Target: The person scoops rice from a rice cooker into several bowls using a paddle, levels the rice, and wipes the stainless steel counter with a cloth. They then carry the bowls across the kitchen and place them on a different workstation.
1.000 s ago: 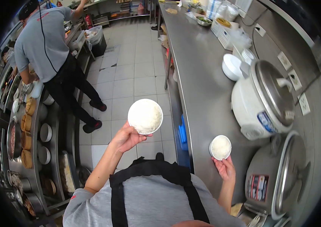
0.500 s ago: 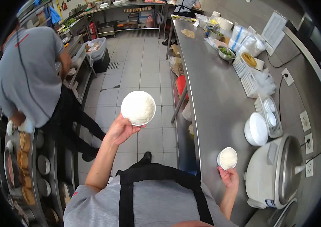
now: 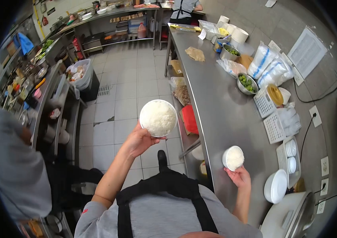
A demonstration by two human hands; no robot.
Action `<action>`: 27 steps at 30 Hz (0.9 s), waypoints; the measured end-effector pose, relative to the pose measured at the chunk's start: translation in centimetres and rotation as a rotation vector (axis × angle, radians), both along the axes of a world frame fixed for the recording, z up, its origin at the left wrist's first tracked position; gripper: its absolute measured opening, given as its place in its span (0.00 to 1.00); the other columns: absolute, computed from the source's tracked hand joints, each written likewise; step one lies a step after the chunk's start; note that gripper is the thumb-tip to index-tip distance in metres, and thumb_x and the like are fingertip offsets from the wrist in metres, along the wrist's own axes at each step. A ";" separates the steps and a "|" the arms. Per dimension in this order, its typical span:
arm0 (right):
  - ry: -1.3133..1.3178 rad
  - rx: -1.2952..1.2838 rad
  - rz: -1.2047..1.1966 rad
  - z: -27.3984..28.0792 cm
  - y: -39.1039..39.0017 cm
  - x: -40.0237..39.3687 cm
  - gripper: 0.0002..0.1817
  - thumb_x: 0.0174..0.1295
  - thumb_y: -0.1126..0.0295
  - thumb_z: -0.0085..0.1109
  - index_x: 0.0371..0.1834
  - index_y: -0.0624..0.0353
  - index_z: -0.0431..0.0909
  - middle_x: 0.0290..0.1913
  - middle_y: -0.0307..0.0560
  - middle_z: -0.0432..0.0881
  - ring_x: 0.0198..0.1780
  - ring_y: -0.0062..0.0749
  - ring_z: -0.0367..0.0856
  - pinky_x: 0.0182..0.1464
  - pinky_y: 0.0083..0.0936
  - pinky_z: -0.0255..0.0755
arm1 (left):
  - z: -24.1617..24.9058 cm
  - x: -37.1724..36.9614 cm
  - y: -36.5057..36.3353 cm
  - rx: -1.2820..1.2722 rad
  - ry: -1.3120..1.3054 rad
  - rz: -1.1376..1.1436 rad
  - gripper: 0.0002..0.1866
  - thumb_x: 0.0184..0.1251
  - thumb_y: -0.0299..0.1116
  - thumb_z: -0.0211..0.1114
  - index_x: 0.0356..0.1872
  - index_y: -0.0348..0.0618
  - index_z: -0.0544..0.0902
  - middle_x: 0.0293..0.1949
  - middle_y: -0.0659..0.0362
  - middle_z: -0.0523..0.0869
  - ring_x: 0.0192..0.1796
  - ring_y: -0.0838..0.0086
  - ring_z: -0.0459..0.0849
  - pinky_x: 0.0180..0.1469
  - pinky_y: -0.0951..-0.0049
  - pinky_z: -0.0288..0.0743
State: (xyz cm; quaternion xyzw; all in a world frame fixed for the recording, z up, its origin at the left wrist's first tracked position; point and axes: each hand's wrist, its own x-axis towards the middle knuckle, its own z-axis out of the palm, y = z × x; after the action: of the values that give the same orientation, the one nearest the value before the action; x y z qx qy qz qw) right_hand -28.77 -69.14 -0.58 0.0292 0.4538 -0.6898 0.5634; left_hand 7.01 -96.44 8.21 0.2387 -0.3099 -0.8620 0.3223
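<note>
A larger white bowl heaped with rice (image 3: 158, 118) is in my left hand (image 3: 140, 141), held out over the tiled floor. My thumb lies on its rim and the fingers are underneath. My right hand (image 3: 238, 177) grips a smaller white bowl of rice (image 3: 234, 158) above the near part of the steel table (image 3: 224, 95). Right of that hand, a white bowl (image 3: 275, 186) stands beside the rice cooker (image 3: 285, 216), which is partly cut off at the bottom edge.
Along the wall stand white baskets (image 3: 273, 129), metal bowls of green vegetables (image 3: 247, 84) and plastic-wrapped packs (image 3: 269, 65). A co-worker (image 3: 15, 166) is close on my left, by the shelving. A lined bin (image 3: 82, 75) stands further ahead; another person (image 3: 184, 10) is at the far end.
I have moved forward along the table with both bowls in hand, and the rice cooker has slipped lower in view. The co-worker on the left now appears nearer and lower.
</note>
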 end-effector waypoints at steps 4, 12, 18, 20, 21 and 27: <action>-0.037 -0.100 0.123 -0.8 -12.7 -2.6 0.39 0.48 0.87 0.42 0.67 0.50 0.53 0.58 0.62 0.68 0.52 0.63 0.75 0.49 0.41 0.78 | -0.7 -1.0 -8.9 0.029 -0.005 0.046 0.40 0.48 0.18 0.50 0.66 0.56 0.51 0.56 0.46 0.70 0.45 0.51 0.80 0.38 0.67 0.77; 0.044 -0.098 0.313 2.2 -37.3 -4.3 0.39 0.50 0.86 0.44 0.69 0.49 0.51 0.60 0.60 0.68 0.54 0.60 0.74 0.52 0.45 0.75 | -0.5 0.9 -25.4 0.079 -0.074 0.279 0.35 0.52 0.19 0.50 0.66 0.48 0.57 0.55 0.44 0.73 0.44 0.51 0.81 0.38 0.68 0.78; 0.050 -0.161 0.260 1.9 -52.9 -3.2 0.39 0.49 0.85 0.46 0.68 0.50 0.52 0.59 0.62 0.67 0.52 0.61 0.75 0.50 0.45 0.76 | -1.8 1.4 -41.1 0.059 -0.106 0.285 0.35 0.51 0.17 0.47 0.66 0.47 0.56 0.54 0.43 0.73 0.41 0.51 0.82 0.35 0.70 0.80; 0.099 -0.176 0.292 2.1 -56.8 -3.3 0.38 0.51 0.85 0.44 0.69 0.49 0.51 0.60 0.58 0.67 0.56 0.53 0.74 0.55 0.48 0.73 | -1.6 0.6 -46.7 0.043 -0.094 0.202 0.39 0.47 0.16 0.47 0.66 0.50 0.54 0.55 0.44 0.72 0.41 0.50 0.82 0.34 0.68 0.80; 0.104 -0.167 0.273 2.4 -58.5 -3.1 0.38 0.51 0.85 0.44 0.69 0.49 0.51 0.60 0.58 0.67 0.55 0.53 0.74 0.54 0.48 0.73 | -1.7 0.1 -49.4 0.037 -0.088 0.147 0.40 0.46 0.15 0.46 0.67 0.51 0.52 0.56 0.44 0.71 0.41 0.50 0.82 0.34 0.68 0.80; 0.194 -0.093 0.089 4.2 -65.6 -4.6 0.38 0.51 0.85 0.44 0.68 0.49 0.51 0.59 0.58 0.69 0.52 0.52 0.77 0.50 0.47 0.76 | -2.1 -6.4 -62.4 0.102 -0.048 -0.131 0.43 0.46 0.13 0.44 0.67 0.57 0.48 0.58 0.43 0.69 0.43 0.48 0.82 0.37 0.66 0.83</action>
State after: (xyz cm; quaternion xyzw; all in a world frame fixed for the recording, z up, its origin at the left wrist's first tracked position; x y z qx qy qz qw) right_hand -33.37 -134.73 3.58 -0.0842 0.4746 -0.6838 0.5478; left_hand 0.65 -158.84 6.14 0.2547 -0.2883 -0.8899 0.2451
